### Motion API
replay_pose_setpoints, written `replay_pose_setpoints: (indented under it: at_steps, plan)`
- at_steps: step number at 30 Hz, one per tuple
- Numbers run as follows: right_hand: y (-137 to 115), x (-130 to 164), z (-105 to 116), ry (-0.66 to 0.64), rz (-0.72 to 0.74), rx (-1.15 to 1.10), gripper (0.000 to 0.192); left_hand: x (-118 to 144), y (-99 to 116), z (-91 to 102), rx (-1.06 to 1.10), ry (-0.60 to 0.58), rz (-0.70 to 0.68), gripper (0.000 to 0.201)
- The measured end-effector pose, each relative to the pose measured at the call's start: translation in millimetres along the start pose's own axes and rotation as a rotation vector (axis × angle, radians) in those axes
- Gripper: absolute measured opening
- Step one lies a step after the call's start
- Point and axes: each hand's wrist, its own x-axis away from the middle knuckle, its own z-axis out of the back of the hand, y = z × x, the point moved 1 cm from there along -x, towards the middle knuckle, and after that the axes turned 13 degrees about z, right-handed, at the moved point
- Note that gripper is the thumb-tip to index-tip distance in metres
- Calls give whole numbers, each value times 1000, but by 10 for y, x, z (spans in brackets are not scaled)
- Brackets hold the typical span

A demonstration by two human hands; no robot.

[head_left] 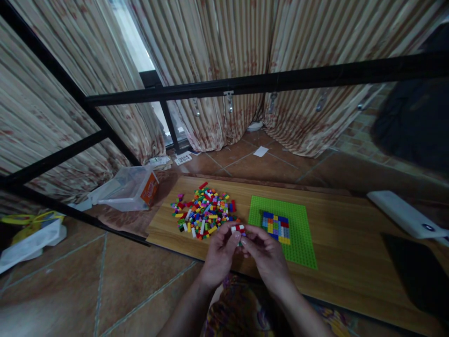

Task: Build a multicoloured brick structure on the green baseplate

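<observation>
Between my fingertips is a small group of toy bricks (238,229), red and white on top, with some other colour below that my thumbs partly hide. My left hand (221,250) pinches it from the left, and my right hand (264,250) grips it from the right. Both hands are above the near edge of the wooden board. Just beyond the left hand lies a heap of loose coloured bricks (206,210). To the right of my hands, a green baseplate (301,224) carries a flat patch of joined bricks (276,227) in blue, yellow, red and grey.
The wooden board (336,234) rests low over a tiled floor (140,276). A clear plastic box (122,192) with an orange label stands at its left. At the right are a white device (400,213) and a dark flat panel (416,267). A black metal frame (210,89) crosses before striped curtains (238,42).
</observation>
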Motion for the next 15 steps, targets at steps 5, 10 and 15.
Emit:
replay_pose_setpoints:
  at_steps: [5,10,15]
  plan:
    - [-30,-16,11,69,-153,-109,42,-38,-58,54,-1,-17,18,36]
    - [-5,-6,19,115,-235,-185,46,-59,-106,78,112,-73,32,30]
    - [38,18,22,89,-294,-328,41,-56,-119,82,316,-41,95,29]
